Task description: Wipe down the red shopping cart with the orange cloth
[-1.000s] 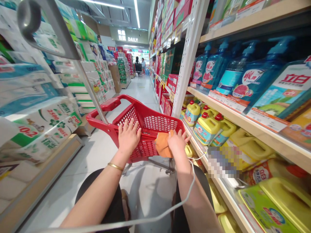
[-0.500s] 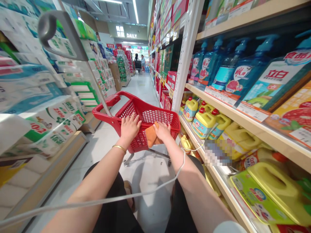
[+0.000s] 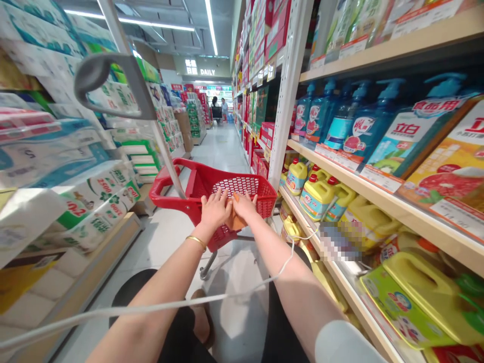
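An orange folded cloth (image 3: 237, 222) hangs from my right hand (image 3: 245, 207), whose fingers pinch its upper part. Close beside it, my left hand (image 3: 215, 209) has its fingers stretched out and spread; its fingertips reach the cloth's edge, and I cannot tell if they press on it. Both hands are over the near side of a red plastic shopping basket cart (image 3: 260, 184) with perforated walls. Its grey looped handle (image 3: 141, 93) stands up on a metal pole at the left. A gold bangle (image 3: 196, 242) circles my left wrist.
Shelves at right hold blue pump bottles (image 3: 357, 126) and yellow jugs (image 3: 317, 194). Stacked paper packs (image 3: 94, 196) line the left. A white cable (image 3: 159, 306) crosses my forearms. Two people (image 3: 219, 108) are far down the aisle.
My left hand has moved right, up close to the cloth and my right hand. The view has shifted slightly, and the cart handle appears further right and lower. The cloth stays in my right hand.
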`<state>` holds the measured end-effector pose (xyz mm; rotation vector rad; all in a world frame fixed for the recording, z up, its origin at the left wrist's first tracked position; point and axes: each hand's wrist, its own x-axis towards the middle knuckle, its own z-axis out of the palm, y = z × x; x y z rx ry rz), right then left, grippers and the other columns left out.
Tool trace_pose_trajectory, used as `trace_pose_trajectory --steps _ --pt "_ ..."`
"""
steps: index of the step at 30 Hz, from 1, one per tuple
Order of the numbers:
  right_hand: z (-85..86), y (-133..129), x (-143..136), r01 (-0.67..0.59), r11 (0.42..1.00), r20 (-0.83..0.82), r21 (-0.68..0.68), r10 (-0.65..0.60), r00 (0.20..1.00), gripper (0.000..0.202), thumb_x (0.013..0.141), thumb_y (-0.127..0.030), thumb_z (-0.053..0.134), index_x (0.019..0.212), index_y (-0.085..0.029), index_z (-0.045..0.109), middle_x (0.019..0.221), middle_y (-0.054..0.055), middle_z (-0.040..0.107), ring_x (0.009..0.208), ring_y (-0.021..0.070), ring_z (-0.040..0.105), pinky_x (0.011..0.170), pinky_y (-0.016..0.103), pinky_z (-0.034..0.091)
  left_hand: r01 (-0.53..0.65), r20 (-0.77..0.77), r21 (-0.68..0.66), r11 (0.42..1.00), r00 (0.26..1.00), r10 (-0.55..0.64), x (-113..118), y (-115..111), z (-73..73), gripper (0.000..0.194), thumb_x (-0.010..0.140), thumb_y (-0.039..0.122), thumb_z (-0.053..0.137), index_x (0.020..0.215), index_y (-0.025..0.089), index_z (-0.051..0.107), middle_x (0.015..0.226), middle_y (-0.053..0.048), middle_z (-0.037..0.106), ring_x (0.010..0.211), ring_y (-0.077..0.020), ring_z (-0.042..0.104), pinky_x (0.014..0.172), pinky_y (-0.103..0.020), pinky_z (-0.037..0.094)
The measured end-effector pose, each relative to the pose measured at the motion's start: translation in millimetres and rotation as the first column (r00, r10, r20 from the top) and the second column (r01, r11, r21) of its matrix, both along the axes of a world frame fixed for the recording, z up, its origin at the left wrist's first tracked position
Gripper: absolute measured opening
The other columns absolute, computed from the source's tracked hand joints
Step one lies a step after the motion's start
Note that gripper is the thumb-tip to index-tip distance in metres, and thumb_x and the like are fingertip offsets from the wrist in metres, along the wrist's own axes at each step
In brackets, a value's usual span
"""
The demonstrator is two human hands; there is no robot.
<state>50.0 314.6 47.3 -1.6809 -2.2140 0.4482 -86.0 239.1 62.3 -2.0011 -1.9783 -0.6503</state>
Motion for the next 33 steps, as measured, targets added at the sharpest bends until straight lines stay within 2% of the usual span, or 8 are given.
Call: trace_pose_trajectory --steps 6,10,12,15,21,25,28,33 --pt "9.0 3.0 19.2 0.015 1.000 -0.001 0.002 -0.015 1.000 0.057 0.113 -0.046 0.023 0.161 -0.033 0.051 0.176 0.003 0.035 0.167 0.0359 0.013 0.129 0.072 -0.006 0.386 -0.012 0.295 0.874 0.916 -0.401 -38.2 -88.5 -6.0 0.046 0.097 0.024 0.049 0.139 0.031 0.067 0.141 -0.008 0.071 0.135 -0.0279 0.062 0.116 -0.052 0.046" --pt "13.2 -8.2 22.3 -0.074 0.997 -0.020 0.021 0.074 0.997 0.053 0.113 -0.050 0.029 0.157 -0.038 0.055 0.175 -0.002 0.036 0.167 0.0310 0.015 0.132 0.068 -0.001 -0.141 0.233 0.644 0.752 0.972 -0.016 -105.6 -113.5 12.0 0.043 0.099 0.030 0.048 0.139 0.023 0.063 0.142 -0.015 0.067 0.140 -0.0315 0.057 0.120 -0.055 0.041" --pt "14.9 -18.0 15.8 -0.137 0.990 -0.042 0.045 0.139 0.989 0.052 0.112 -0.055 0.030 0.156 -0.043 0.054 0.175 -0.006 0.036 0.167 0.0263 0.016 0.134 0.064 0.002 -0.174 0.249 0.521 0.836 0.967 0.046 -132.6 -102.5 30.5 0.046 0.101 0.038 0.042 0.137 0.022 0.065 0.158 -0.015 0.056 0.154 -0.0334 0.043 0.127 -0.057 0.032" --pt "17.1 -28.0 13.3 -0.139 0.988 -0.078 0.069 0.144 0.987 0.052 0.112 -0.057 0.032 0.155 -0.042 0.056 0.174 -0.005 0.037 0.167 0.0278 0.017 0.133 0.065 0.001 0.051 0.188 0.252 0.966 0.977 -0.101 -146.1 -81.3 51.2 0.049 0.102 0.040 0.031 0.117 0.027 0.075 0.144 -0.007 0.070 0.157 -0.0300 0.040 0.132 -0.057 0.024" --pt "26.6 -48.6 46.9 0.062 0.991 -0.221 0.116 -0.035 0.975 0.061 0.114 -0.048 0.019 0.153 -0.025 0.059 0.163 0.008 0.055 0.154 0.0295 0.045 0.129 0.056 0.029 -0.042 0.177 0.180 0.983 0.984 0.010 -70.7 -74.0 56.0 0.049 0.102 0.032 0.031 0.079 0.024 0.073 0.106 -0.009 0.079 0.141 -0.0286 0.058 0.126 -0.051 0.035" --pt "40.7 -93.4 70.1 0.243 0.935 -0.417 0.257 -0.119 0.901 0.076 0.111 -0.040 -0.004 0.148 -0.018 0.059 0.142 0.015 0.069 0.135 0.0227 0.063 0.114 0.035 0.047 -0.089 0.141 0.236 0.968 0.988 0.056 11.4 -72.2 55.5 0.048 0.107 0.033 0.034 0.087 0.022 0.076 0.102 -0.012 0.080 0.138 -0.0325 0.058 0.123 -0.055 0.033" --pt "59.5 -123.4 79.4 0.348 0.824 -0.620 0.447 0.005 0.784 0.061 0.113 -0.045 0.014 0.145 -0.014 0.056 0.131 0.017 0.071 0.125 0.0232 0.068 0.110 0.035 0.050 -0.059 0.160 0.253 0.966 0.987 0.018 55.4 -74.9 55.9 0.048 0.110 0.041 0.034 0.107 0.021 0.077 0.112 -0.013 0.080 0.139 -0.0350 0.055 0.120 -0.056 0.034" --pt "94.5 -126.6 83.6 0.029 0.798 -0.389 0.602 0.262 0.883 0.053 0.106 -0.042 0.049 0.154 -0.018 0.049 0.146 0.014 0.063 0.134 0.0241 0.062 0.117 0.037 0.048 0.211 0.218 0.192 0.958 0.943 -0.251 44.3 -83.5 71.1 0.050 0.109 0.038 0.032 0.148 0.024 0.060 0.135 -0.009 0.075 0.126 -0.0283 0.066 0.111 -0.048 0.043"
